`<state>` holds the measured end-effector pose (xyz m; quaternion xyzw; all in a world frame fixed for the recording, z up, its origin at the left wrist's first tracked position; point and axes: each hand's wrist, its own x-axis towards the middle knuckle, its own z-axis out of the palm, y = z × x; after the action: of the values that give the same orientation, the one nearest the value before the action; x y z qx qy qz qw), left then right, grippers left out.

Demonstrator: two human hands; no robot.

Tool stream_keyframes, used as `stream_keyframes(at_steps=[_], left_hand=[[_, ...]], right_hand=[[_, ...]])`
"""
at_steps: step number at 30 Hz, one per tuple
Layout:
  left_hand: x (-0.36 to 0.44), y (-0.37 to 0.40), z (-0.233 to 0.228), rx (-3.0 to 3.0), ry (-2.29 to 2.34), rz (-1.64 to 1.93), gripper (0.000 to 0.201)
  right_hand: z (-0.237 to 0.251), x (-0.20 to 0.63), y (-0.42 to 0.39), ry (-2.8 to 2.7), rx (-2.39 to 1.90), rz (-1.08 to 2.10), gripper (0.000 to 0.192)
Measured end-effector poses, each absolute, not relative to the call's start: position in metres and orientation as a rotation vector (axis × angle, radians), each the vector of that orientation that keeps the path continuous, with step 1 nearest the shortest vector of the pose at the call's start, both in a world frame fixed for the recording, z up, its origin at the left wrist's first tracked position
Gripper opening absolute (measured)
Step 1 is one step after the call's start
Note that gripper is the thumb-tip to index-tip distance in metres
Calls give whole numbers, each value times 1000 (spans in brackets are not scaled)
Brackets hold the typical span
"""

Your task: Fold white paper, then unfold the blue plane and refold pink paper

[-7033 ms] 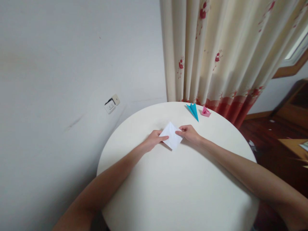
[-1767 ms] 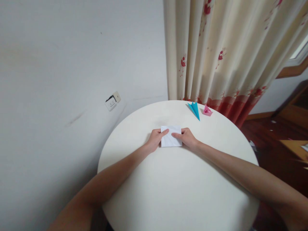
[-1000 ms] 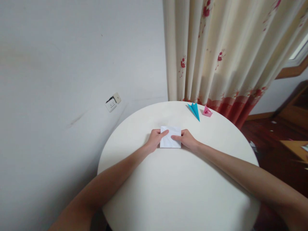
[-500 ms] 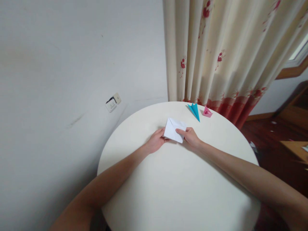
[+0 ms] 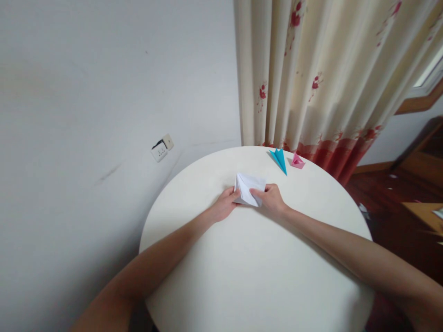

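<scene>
A folded sheet of white paper (image 5: 246,185) is held between both hands over the table, its layers partly spread at the left side. My left hand (image 5: 225,204) grips the paper's left edge, thumb on the front and fingers behind. From the right, my right hand (image 5: 272,198) pinches it with the thumb laid across the front face; the other fingers are mostly hidden behind the paper. Beyond the hands lie a blue paper plane (image 5: 279,160) and a small pink folded-paper piece (image 5: 297,161).
The round white table (image 5: 256,267) stands against a pale wall (image 5: 104,92) with a power socket (image 5: 159,151). A floral curtain (image 5: 287,83) with a red hem hangs just behind the table's far edge. At the right is a wooden surface (image 5: 422,214) above a dark red floor.
The white paper has tilted, and its layers now part at the left. My left thumb has come onto its front. The blue and pink paper pieces have stayed put.
</scene>
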<state>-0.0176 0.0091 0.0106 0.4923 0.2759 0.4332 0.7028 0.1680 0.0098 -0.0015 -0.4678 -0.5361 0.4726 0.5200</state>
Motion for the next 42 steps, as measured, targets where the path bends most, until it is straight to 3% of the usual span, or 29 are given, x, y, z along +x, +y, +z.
stream_keyframes(at_steps=[11, 19, 28, 36, 42], left_hand=[[-10, 5, 15, 1143, 758, 969, 54], [-9, 5, 12, 1115, 852, 1041, 51], [-14, 12, 9, 1104, 887, 1069, 48], [-25, 23, 13, 1142, 872, 1192, 38], [-21, 18, 11, 1151, 878, 1100, 43]], right_hand=[[2, 164, 3, -1349, -1078, 1044, 39], [4, 160, 1, -1300, -1063, 1226, 51], [2, 163, -1, -1373, -1101, 1380, 36], [0, 165, 0, -1376, -1086, 1463, 35], [-2, 166, 2, -1290, -1015, 1496, 36]])
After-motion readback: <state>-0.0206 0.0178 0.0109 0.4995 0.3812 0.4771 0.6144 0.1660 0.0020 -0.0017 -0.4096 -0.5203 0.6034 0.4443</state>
